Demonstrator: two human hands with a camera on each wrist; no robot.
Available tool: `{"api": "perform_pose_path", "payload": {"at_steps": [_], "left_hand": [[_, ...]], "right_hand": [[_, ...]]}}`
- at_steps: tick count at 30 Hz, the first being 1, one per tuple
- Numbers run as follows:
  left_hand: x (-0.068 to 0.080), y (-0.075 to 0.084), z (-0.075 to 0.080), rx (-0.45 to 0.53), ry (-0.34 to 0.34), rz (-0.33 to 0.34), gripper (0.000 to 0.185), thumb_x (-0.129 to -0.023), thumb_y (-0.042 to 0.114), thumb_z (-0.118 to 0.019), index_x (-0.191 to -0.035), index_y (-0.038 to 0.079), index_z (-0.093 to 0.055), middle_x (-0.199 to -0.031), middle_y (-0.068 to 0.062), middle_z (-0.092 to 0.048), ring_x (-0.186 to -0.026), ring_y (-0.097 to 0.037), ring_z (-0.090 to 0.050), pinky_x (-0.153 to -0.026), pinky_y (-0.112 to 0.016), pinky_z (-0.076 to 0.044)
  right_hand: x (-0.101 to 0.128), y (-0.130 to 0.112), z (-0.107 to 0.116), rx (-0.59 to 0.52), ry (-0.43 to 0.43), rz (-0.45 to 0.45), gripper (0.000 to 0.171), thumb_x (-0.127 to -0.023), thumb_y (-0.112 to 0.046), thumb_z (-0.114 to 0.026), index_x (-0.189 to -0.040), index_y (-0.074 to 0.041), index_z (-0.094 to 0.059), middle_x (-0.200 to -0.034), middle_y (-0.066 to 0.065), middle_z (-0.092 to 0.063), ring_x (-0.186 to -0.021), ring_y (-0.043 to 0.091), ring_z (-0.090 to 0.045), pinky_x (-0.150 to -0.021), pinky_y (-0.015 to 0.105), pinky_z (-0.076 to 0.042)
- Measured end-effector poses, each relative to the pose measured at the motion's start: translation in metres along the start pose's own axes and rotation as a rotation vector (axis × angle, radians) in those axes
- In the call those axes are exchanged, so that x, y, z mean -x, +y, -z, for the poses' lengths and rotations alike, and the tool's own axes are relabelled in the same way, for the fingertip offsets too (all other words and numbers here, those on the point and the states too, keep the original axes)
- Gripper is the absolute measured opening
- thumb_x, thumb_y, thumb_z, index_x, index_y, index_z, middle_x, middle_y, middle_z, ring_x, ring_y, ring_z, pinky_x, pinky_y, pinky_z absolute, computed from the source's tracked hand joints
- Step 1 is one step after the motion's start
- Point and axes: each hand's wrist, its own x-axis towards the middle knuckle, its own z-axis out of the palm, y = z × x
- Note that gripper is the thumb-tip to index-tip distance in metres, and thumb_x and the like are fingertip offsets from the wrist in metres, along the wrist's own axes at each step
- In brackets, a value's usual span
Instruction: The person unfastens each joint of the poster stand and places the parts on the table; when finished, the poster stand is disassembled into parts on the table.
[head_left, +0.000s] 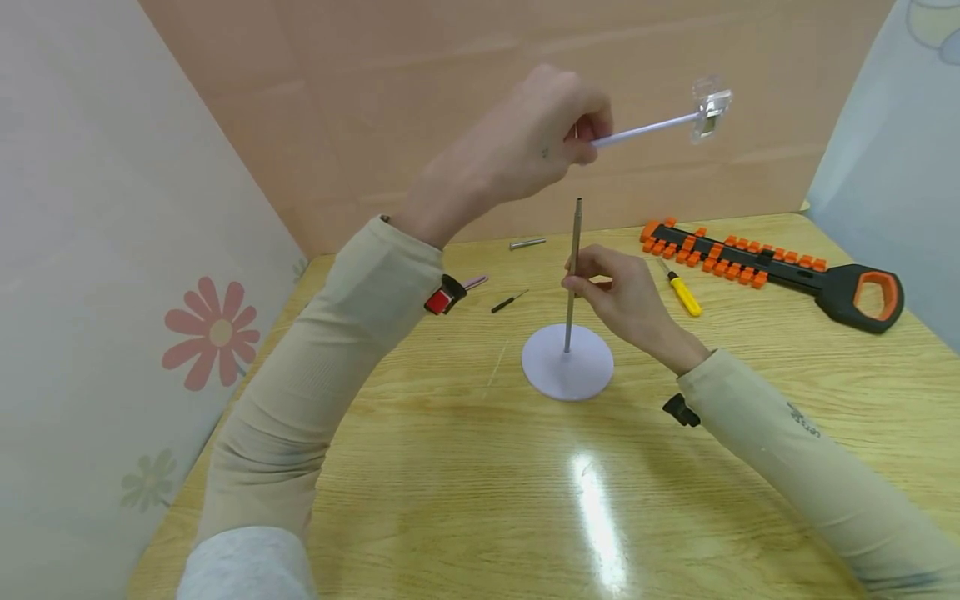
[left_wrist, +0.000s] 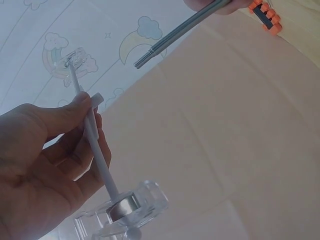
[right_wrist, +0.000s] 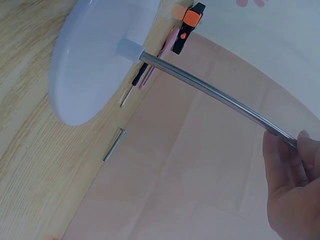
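Observation:
High in the head view, my left hand [head_left: 543, 125] pinches a white crossbar [head_left: 648, 129] near its middle. The left wrist view shows clear plastic clips [left_wrist: 122, 212] at both ends of the crossbar and a short white stub [left_wrist: 96, 100] by the fingers. Below it, my right hand [head_left: 626, 292] pinches a thin metal pole [head_left: 576, 233] between thumb and fingers. The pole stands upright in a round white base [head_left: 555, 379] on the table. Its narrower top tip [left_wrist: 145, 59] is bare and apart from the crossbar.
Right of the base lie a yellow screwdriver [head_left: 684, 296] and an orange-and-black rack [head_left: 787, 271]. Behind are a bolt [head_left: 527, 243], a small black screwdriver [head_left: 510, 301] and a pink tool [head_left: 476, 282]. A black-and-orange object [right_wrist: 189, 25] lies beside the pink one. Patterned walls enclose the wooden table [head_left: 450, 483].

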Motion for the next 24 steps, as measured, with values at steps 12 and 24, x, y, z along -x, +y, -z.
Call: {"api": "perform_pose_path", "payload": {"at_steps": [12, 24], "left_hand": [[0.007, -0.01, -0.006, 0.006, 0.067, 0.021, 0.015, -0.093, 0.011, -0.06, -0.106, 0.006, -0.067, -0.095, -0.001, -0.062, -0.084, -0.01, -0.05, -0.074, -0.017, -0.04], [0.023, -0.028, -0.019, 0.172, 0.123, 0.077, 0.017, -0.09, 0.014, -0.066, -0.103, 0.004, -0.066, -0.088, 0.001, -0.064, -0.077, -0.007, -0.056, -0.073, -0.019, -0.043]], "right_hand": [[0.001, 0.0, 0.001, 0.023, -0.001, -0.009, 0.015, -0.082, 0.001, -0.07, -0.095, 0.003, -0.062, -0.084, 0.011, -0.068, -0.074, 0.023, -0.067, -0.063, 0.016, -0.051], [0.0, 0.0, 0.001, 0.022, 0.003, -0.008, 0.016, -0.082, 0.002, -0.07, -0.096, 0.002, -0.063, -0.085, 0.011, -0.068, -0.075, 0.02, -0.066, -0.063, 0.018, -0.051]]}}
